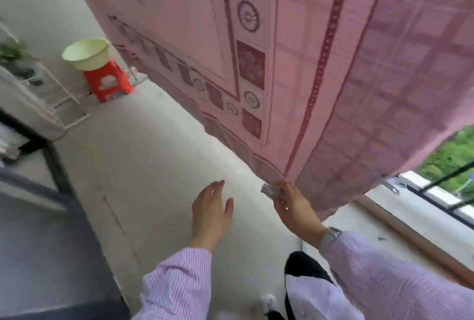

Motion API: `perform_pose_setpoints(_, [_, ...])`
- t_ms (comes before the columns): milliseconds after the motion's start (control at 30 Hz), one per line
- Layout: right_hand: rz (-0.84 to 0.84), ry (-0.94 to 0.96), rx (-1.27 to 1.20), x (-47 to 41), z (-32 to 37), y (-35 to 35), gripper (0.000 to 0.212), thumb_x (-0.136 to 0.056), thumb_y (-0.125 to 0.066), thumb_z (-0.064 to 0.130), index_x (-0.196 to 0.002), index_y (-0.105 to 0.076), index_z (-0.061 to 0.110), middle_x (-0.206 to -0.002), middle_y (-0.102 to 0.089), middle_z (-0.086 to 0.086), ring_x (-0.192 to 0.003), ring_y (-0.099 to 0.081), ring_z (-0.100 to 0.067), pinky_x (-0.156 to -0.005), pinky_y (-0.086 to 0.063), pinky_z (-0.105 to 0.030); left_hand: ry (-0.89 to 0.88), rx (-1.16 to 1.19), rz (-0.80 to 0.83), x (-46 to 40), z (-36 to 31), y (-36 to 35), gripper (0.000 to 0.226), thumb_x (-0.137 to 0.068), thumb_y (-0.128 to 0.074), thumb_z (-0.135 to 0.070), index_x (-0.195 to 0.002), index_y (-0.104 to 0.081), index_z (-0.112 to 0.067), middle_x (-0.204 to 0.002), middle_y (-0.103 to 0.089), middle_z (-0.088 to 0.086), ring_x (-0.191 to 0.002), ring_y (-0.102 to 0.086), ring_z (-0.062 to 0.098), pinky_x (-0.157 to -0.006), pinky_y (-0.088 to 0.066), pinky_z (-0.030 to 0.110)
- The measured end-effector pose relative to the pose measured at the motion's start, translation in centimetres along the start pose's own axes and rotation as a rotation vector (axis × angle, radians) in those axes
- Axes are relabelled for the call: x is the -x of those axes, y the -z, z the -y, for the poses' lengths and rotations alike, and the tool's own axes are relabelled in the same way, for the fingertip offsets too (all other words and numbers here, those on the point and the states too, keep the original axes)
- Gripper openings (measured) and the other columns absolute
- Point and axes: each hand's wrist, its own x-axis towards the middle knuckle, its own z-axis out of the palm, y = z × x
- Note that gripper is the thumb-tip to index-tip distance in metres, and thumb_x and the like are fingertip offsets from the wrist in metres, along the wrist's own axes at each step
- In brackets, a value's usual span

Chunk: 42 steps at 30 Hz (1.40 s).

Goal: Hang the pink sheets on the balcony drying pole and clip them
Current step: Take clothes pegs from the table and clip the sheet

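The pink patterned cotton sheet [256, 63] hangs from above, the pole itself out of view, its lower edge above the pale balcony floor [143, 165]. The right hand [292, 206] pinches the bottom corner together with a small pale object, perhaps a clip, too blurred to name. The left hand [210, 214] hovers spread and empty beside it. To do this well, pull the corner down evenly so the hem falls straight, using the free hand to smooth folds before clipping.

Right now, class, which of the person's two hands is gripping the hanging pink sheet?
The right hand: it pinches the bottom edge of the pink sheet. The left hand is spread open over the floor, touching nothing.
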Motion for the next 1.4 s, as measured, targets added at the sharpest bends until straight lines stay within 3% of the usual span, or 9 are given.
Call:
perform_pose_setpoints(233, [0.171, 0.277, -0.013, -13.3, 11.0, -9.5, 0.026, -0.080, -0.054, 0.004, -0.106, -0.056, 0.001, -0.095, -0.060, -0.007, -0.083, -0.054, -0.010, -0.077, -0.026, 0.007, 0.275, 0.082, -0.215, -6.0, 11.5, 6.9, 0.043, -0.085, -0.056, -0.019, -0.126, -0.048, -0.008, -0.126, -0.053, 0.013, -0.117, -0.047, 0.031, -0.096, -0.037, 0.040])
perform_pose_setpoints(467, [0.226, 0.337, -0.135, -36.3, 20.6, -20.5, 0.017, -0.085, -0.059, 0.015, -0.100, -0.053, 0.012, -0.097, -0.064, -0.007, -0.091, -0.062, -0.017, -0.081, -0.050, -0.035, 0.295, 0.061, -0.347, -24.3, 23.4, 15.4, 0.043, -0.085, -0.057, -0.016, -0.125, -0.048, -0.003, -0.125, -0.052, 0.017, -0.115, -0.048, 0.035, -0.096, -0.039, 0.043])
perform_pose_setpoints(600, [0.227, 0.329, -0.166, -49.1, 29.1, -24.1, 0.008, -0.088, -0.056, 0.016, -0.090, -0.052, 0.009, -0.095, -0.063, 0.004, -0.095, -0.061, -0.009, -0.085, -0.050, -0.033, 0.267, 0.002, -0.397, -36.6, 29.0, 22.9, 0.044, -0.086, -0.054, -0.017, -0.128, -0.045, -0.007, -0.130, -0.050, 0.014, -0.118, -0.046, 0.032, -0.098, -0.037, 0.041])
perform_pose_setpoints(667, [0.274, 0.337, -0.192, -53.2, 34.0, -24.8, 0.010, -0.089, -0.054, 0.011, -0.095, -0.056, 0.003, -0.098, -0.065, 0.009, -0.092, -0.059, 0.004, -0.079, -0.045, -0.009, 0.267, -0.018, -0.429, -41.0, 31.4, 26.0, 0.045, -0.087, -0.053, -0.018, -0.130, -0.044, -0.008, -0.131, -0.049, 0.012, -0.119, -0.045, 0.030, -0.099, -0.035, 0.040])
perform_pose_setpoints(733, [0.318, 0.420, -0.191, -56.5, 38.8, -25.6, 0.020, -0.090, -0.055, 0.020, -0.092, -0.055, 0.000, -0.093, -0.063, 0.017, -0.082, -0.055, 0.018, -0.065, -0.039, 0.000, 0.268, -0.023, -0.454, -44.5, 34.0, 28.6, 0.045, -0.087, -0.052, -0.019, -0.130, -0.043, -0.009, -0.132, -0.048, 0.010, -0.120, -0.044, 0.029, -0.100, -0.034, 0.039])
perform_pose_setpoints(833, [0.341, 0.526, -0.167, -62.3, 44.0, -28.9, 0.028, -0.087, -0.053, 0.038, -0.095, -0.054, 0.011, -0.097, -0.057, 0.026, -0.078, -0.055, 0.011, -0.063, -0.039, -0.003, 0.286, -0.033, -0.463, -49.5, 38.9, 31.7, 0.045, -0.089, -0.051, -0.021, -0.132, -0.041, -0.012, -0.135, -0.045, 0.006, -0.123, -0.040, 0.024, -0.102, -0.031, 0.037])
perform_pose_setpoints(933, [0.247, 0.596, -0.160, -68.6, 48.4, -33.5, 0.017, -0.089, -0.053, 0.024, -0.100, -0.054, 0.012, -0.100, -0.064, 0.007, -0.083, -0.059, -0.011, -0.068, -0.043, -0.020, 0.273, -0.028, -0.472, -55.4, 44.9, 34.9, 0.045, -0.089, -0.050, -0.022, -0.132, -0.041, -0.013, -0.135, -0.044, 0.006, -0.124, -0.038, 0.023, -0.104, -0.031, 0.037])
perform_pose_setpoints(1100, [0.175, 0.545, -0.218, -79.5, 56.0, -42.1, 0.016, -0.089, -0.052, 0.018, -0.102, -0.050, 0.011, -0.088, -0.054, 0.027, -0.077, -0.051, 0.011, -0.063, -0.036, -0.002, 0.223, -0.020, -0.465, -66.4, 55.4, 41.0, 0.043, -0.090, -0.049, -0.023, -0.131, -0.042, -0.013, -0.133, -0.045, 0.003, -0.123, -0.040, 0.019, -0.102, -0.033, 0.034])
perform_pose_setpoints(1400, [0.071, 0.395, -0.192, -98.4, 66.3, -51.1, 0.013, -0.084, -0.062, 0.026, -0.091, -0.052, 0.021, -0.091, -0.060, 0.007, -0.077, -0.054, -0.002, -0.062, -0.041, -0.010, 0.159, 0.117, -0.353, -88.2, 68.5, 48.3, 0.039, -0.089, -0.052, -0.013, -0.126, -0.046, -0.005, -0.128, -0.047, 0.011, -0.120, -0.042, 0.024, -0.099, -0.028, 0.026])
